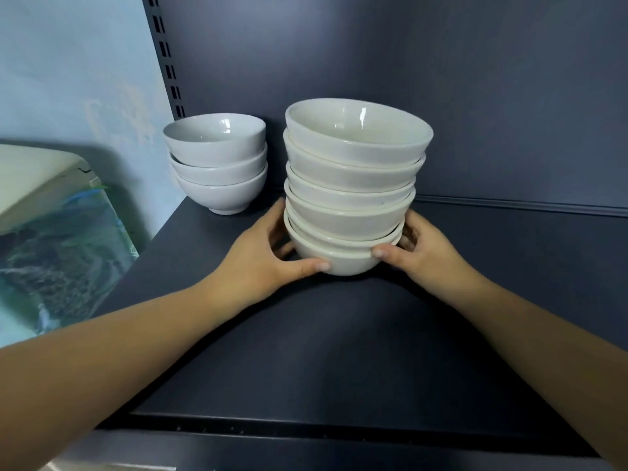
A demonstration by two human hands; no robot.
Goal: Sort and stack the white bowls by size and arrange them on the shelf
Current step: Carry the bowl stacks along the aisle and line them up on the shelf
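- The tall stack (353,185) of several nested cream-white bowls stood near the middle of the dark shelf (339,351), leaning slightly to the right at the top.
- The left hand (258,256) grasped the lowest bowl from the left, thumb across its front and fingers curled behind.
- The right hand (421,249) gripped the same bowl from the right, thumb on its front.
- Whether the stack rested on the shelf or was just lifted could not be told.
- The smaller stack (217,164) of three white bowls sat at the shelf's back left corner, apart from the tall one.
- A slotted upright (166,56) rose behind it, beside a pale blue wall (68,62).
- A plastic bag (61,249) lay left of the shelf.
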